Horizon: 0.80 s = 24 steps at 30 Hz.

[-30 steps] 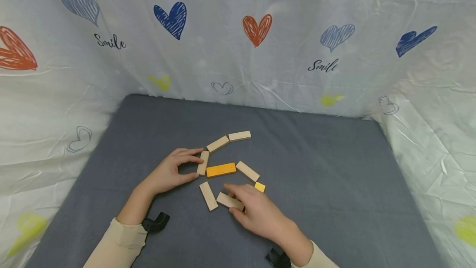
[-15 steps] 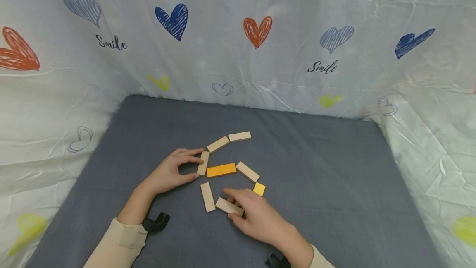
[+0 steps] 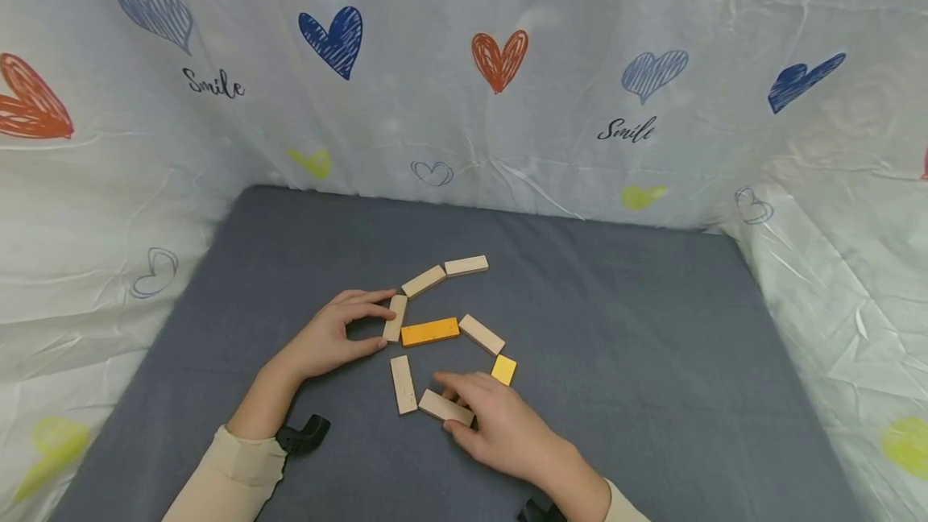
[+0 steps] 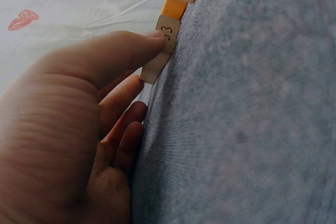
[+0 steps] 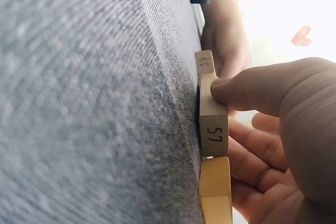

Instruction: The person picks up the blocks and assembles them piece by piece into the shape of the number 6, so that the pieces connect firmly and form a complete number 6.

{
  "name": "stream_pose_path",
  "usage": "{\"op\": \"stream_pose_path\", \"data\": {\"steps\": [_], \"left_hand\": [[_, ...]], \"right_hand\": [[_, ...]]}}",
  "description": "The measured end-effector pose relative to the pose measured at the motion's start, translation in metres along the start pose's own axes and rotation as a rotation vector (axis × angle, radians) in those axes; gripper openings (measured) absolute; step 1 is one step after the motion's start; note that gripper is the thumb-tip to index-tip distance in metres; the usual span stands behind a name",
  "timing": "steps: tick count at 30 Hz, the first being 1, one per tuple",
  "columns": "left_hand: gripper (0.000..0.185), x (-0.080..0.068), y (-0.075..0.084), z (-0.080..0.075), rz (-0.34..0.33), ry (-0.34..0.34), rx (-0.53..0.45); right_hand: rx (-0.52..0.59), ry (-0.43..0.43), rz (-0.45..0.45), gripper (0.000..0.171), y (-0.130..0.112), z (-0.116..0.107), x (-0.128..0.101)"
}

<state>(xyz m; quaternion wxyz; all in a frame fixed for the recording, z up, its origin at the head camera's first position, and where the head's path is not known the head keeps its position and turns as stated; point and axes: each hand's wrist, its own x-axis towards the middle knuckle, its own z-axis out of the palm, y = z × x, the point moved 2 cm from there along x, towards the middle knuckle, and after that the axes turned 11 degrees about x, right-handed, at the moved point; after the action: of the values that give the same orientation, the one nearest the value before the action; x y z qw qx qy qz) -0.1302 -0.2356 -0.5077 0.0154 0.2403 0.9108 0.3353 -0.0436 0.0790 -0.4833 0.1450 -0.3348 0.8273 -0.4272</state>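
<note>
- Right hand (image 3: 500,429) has its grip narrowed on a pale block (image 3: 445,408): thumb on the near long side, fingers over the far side, block lying flat on the grey bench (image 3: 638,345).
- The right wrist view shows that block stamped 57 (image 5: 213,124), thumb pressing its edge, a yellow block (image 5: 215,187) end-on just beside it.
- From the head view the small yellow block (image 3: 503,370) sits right by the right fingertips, at the hand's far side.
- Left hand (image 3: 329,337) pinches another pale block (image 3: 395,318) at the ring's left side, forefinger at the far end, thumb at the near end.
- In the left wrist view the forefinger (image 4: 131,51) presses on that block's (image 4: 160,51) long edge; a digit 3 is readable, and an orange block (image 4: 173,8) lies beyond it.
- Between the hands: an upright-lying pale block (image 3: 403,383), its near end close to the 57 block's left end, apart or touching I cannot tell.
- Orange block (image 3: 430,332) lies in the middle, with a slanted pale block (image 3: 482,334) close off its right end.
- Farther back, two pale blocks (image 3: 424,281) and (image 3: 466,266) sit end to end.
- Open grey cloth all round the cluster, widest to the right and towards the back edge, where the heart-printed sheet (image 3: 464,87) rises.
- Bench's left edge runs close past the left sleeve (image 3: 232,478).
</note>
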Motion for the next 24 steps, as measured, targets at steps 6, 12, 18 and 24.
{"op": "stream_pose_path", "data": {"steps": [6,12,18,24], "left_hand": [[0.044,-0.0005,-0.0012,0.0,0.005,0.002,0.01],[0.044,-0.0005,-0.0015,0.0006,0.012,0.003,0.006],[0.043,-0.0007,-0.001,0.0007,0.026,0.015,0.017],[0.043,-0.0001,-0.0005,0.0005,0.028,0.018,0.02]], "right_hand": [[-0.015,0.001,-0.008,0.059,0.0024,0.0011,0.0],[-0.018,-0.011,-0.008,0.059,0.0029,0.0003,0.0004],[-0.031,-0.031,-0.006,0.061,0.0019,-0.0008,0.0013],[-0.033,-0.041,-0.011,0.061,0.0004,-0.0032,0.0038]]}}
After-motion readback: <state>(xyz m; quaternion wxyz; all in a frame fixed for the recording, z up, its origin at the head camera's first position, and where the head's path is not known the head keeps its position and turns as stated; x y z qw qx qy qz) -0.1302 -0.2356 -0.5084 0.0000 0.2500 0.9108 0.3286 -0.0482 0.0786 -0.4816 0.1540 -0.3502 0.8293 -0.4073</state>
